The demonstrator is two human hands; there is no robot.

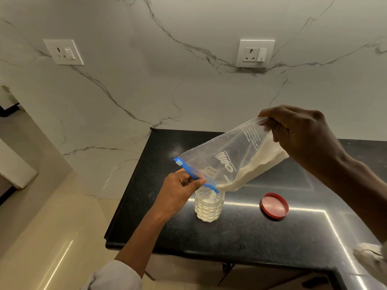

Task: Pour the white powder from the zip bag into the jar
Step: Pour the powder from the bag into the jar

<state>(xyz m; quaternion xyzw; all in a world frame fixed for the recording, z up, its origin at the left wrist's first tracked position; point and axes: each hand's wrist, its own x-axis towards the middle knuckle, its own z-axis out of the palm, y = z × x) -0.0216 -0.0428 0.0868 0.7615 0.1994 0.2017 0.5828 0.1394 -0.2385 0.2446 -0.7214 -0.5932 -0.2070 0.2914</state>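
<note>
Powder (251, 174) mid-pour from zip bag (236, 155) into jar (208, 208) on black counter (240, 237).
Jar roughly half full; much powder remains bagged. Left hand (180, 191) pinches the blue zip edge over the jar mouth; right hand (303, 135) grips the raised bottom corner at two o'clock. Red lid (274, 205) lies at three o'clock.

The clear zip bag (228, 155) with a blue zipper strip hangs tilted above the jar (208, 207), its closed bottom raised up and to the right, its open mouth lowest, just over the jar's rim. White powder (257, 166) lies banked along the bag's lower edge and runs down toward the jar. The jar, clear and patterned, stands upright and lidless, seemingly over half full of powder.
</note>
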